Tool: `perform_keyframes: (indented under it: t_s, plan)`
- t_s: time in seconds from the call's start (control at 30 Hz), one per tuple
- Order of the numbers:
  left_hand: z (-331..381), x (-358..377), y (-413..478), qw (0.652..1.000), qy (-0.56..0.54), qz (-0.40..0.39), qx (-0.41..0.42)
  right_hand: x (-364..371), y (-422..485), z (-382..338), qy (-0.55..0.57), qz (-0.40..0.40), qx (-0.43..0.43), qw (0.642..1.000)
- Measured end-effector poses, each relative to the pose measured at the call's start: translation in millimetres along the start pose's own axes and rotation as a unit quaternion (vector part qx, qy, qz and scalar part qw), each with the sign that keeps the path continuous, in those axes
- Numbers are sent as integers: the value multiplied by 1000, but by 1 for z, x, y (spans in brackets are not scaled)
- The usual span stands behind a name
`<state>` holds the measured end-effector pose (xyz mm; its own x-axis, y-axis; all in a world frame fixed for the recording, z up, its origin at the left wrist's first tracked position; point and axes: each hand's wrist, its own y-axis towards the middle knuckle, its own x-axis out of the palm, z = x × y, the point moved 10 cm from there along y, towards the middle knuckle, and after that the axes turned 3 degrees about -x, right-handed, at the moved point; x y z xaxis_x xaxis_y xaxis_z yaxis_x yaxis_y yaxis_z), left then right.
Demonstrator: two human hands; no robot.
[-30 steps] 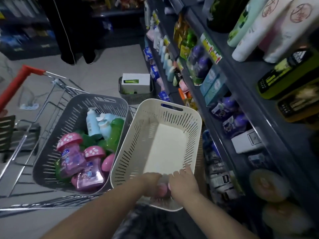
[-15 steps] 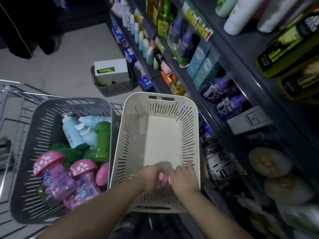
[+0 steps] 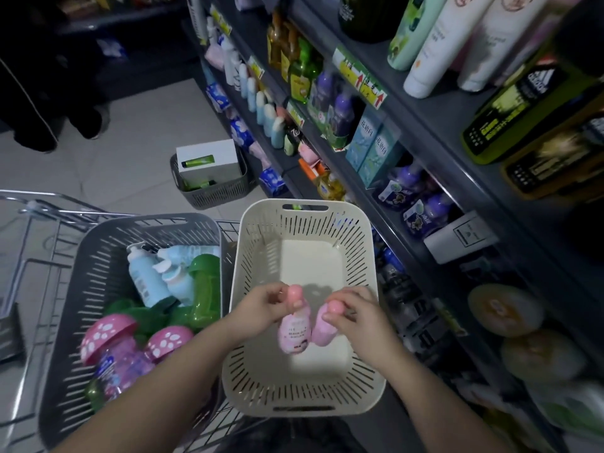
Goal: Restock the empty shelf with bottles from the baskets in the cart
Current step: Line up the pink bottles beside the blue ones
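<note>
Two small pink bottles stand side by side, caps up, within the near half of the cream basket (image 3: pixel 258 273). Whether their bases touch its floor I cannot tell. The left bottle (image 3: pixel 294 333) shows its label to the camera. The left hand (image 3: pixel 261 305) holds it at the neck, fingers curled round just under the round cap. The right bottle (image 3: pixel 322 333) leans against it low down, and the right hand (image 3: pixel 354 317) grips it round the top in the same way.

The cream basket sits at the right of the cart (image 3: pixel 42 207), pressed against the grey basket (image 3: pixel 98 273) on its left. The grey basket holds blue bottles (image 3: pixel 143 279), green bottles (image 3: pixel 204 286) and pink mushroom-capped bottles (image 3: pixel 108 331).

Just right of the cart run the shelves (image 3: pixel 434 119), stocked with bottles and boxes. On the floor ahead stands a small basket (image 3: pixel 215 194) with a white box (image 3: pixel 209 158) in it. A person in dark clothes (image 3: pixel 49 109) stands at the far upper left.
</note>
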<state>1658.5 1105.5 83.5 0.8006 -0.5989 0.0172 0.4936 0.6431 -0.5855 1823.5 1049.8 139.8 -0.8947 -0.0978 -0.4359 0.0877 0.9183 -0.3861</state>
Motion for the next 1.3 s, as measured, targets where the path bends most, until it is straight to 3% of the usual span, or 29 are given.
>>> perform_keyframes:
  t_s: [0.13,0.27,0.33,0.47,0.6,0.73,1.03,1.3]
  plan:
    - [31,8,-12,998,-43,-41,24,-20,-4,-25,67,-12,-2,998]
    - [56,15,-22,997,-21,-56,41,-43,-12,-37,201,56,5,978]
    - [68,21,-26,997,-7,-62,52,-47,-18,-29,314,100,43,943]
    - [89,36,-31,996,-13,-58,64,-46,-29,-25,518,141,100,837]
    - [104,54,-35,995,7,-72,72,-54,-41,-31,525,138,96,834]
    - [110,66,-34,995,7,-75,69,-65,-56,-31,577,130,90,801]
    - [135,128,-37,991,48,-96,80,-135,-121,-21,356,180,68,914]
    - [164,261,-78,957,112,-233,129,-223,-231,18,230,363,50,902]
